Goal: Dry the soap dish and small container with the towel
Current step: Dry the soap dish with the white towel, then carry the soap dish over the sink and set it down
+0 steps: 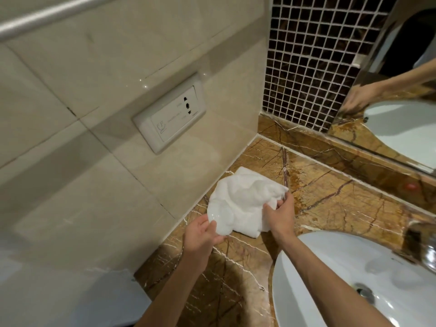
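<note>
Beige tiled wall [113, 67], glossy, fills the left and upper part of the view, with a metal rail [47, 17] crossing its top left corner. Brown veined marble counter [330, 199] runs from the wall corner toward the lower right, its surface wet-looking near the back edge. White oval sink [318, 267], set into the counter at lower right, with a metal drain [364, 291] in its bowl and a blurred chrome tap [424, 246] at the right edge. Dark mosaic tile panel [313, 55] stands behind the counter at upper right, adjoining a mirror [401, 95] that reflects an arm and the sink. White towel [243, 204], crumpled and bunched, lies on the counter close to the wall, just left of the sink. White socket plate [168, 113], rectangular, mounted on the tiled wall above the towel. Left hand [200, 234], bare forearm entering from below, grip closed on the near left edge of the towel, where a glossy white rounded item, probably the soap dish [217, 214], shows against the cloth; its exact outline cannot be told apart from the towel. Right hand [280, 213], forearm crossing above the sink rim, grip pinching the towel's right side, fingers tucked into the folds. The small container cannot be made out.
</note>
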The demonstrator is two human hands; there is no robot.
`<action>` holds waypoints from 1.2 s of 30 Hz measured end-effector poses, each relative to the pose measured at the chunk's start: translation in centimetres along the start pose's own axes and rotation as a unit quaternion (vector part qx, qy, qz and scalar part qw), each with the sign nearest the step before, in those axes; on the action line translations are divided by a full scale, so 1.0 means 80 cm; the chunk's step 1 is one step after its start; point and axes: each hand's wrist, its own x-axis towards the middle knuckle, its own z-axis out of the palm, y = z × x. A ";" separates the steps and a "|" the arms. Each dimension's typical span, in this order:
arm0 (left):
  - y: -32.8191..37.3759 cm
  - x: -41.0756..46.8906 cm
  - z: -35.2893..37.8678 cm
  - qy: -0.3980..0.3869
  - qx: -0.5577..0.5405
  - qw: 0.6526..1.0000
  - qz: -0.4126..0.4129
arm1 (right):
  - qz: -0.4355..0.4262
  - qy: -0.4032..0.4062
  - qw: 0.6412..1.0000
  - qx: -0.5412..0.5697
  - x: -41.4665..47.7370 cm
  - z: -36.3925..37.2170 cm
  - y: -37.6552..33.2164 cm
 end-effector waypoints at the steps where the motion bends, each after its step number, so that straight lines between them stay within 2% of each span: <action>1: 0.001 -0.001 0.000 0.001 0.004 1.000 0.000 | 0.000 -0.003 1.000 -0.015 -0.006 -0.003 0.000; 3: 0.002 -0.002 0.001 0.009 0.022 1.000 -0.011 | -0.012 0.011 1.000 -0.023 -0.022 -0.007 -0.004; 7: 0.007 -0.002 0.009 -0.011 0.094 0.995 -0.009 | -0.104 0.046 0.991 -0.074 -0.053 -0.009 -0.009; 10: 0.017 -0.010 0.029 -0.024 0.117 0.993 0.021 | -0.093 -0.037 0.992 -0.079 -0.076 -0.012 -0.022; 13: 0.020 -0.024 0.049 -0.081 0.219 0.968 0.090 | -0.052 -0.102 0.993 -0.027 -0.095 -0.019 -0.040; 16: 0.017 -0.048 0.068 -0.140 0.347 0.911 0.172 | 0.010 -0.091 0.995 0.048 -0.111 -0.042 -0.047; 21: 0.005 -0.106 0.121 -0.204 0.527 0.763 0.315 | 0.066 -0.017 0.991 0.117 -0.132 -0.107 -0.033; 26: -0.022 -0.148 0.184 -0.288 0.589 0.650 0.384 | 0.093 0.087 0.970 0.207 -0.158 -0.191 -0.008; 27: -0.031 -0.156 0.198 -0.311 0.579 0.643 0.394 | 0.095 0.110 0.967 0.210 -0.163 -0.212 -0.001; 29: -0.049 -0.175 0.223 -0.334 0.525 0.678 0.391 | 0.091 0.147 0.961 0.214 -0.172 -0.254 0.015; 33: -0.075 -0.207 0.277 -0.275 0.436 0.785 0.344 | 0.088 0.190 0.958 0.195 -0.182 -0.341 0.047; 36: -0.090 -0.234 0.328 -0.268 0.406 0.828 0.278 | 0.088 0.193 0.958 0.194 -0.195 -0.405 0.071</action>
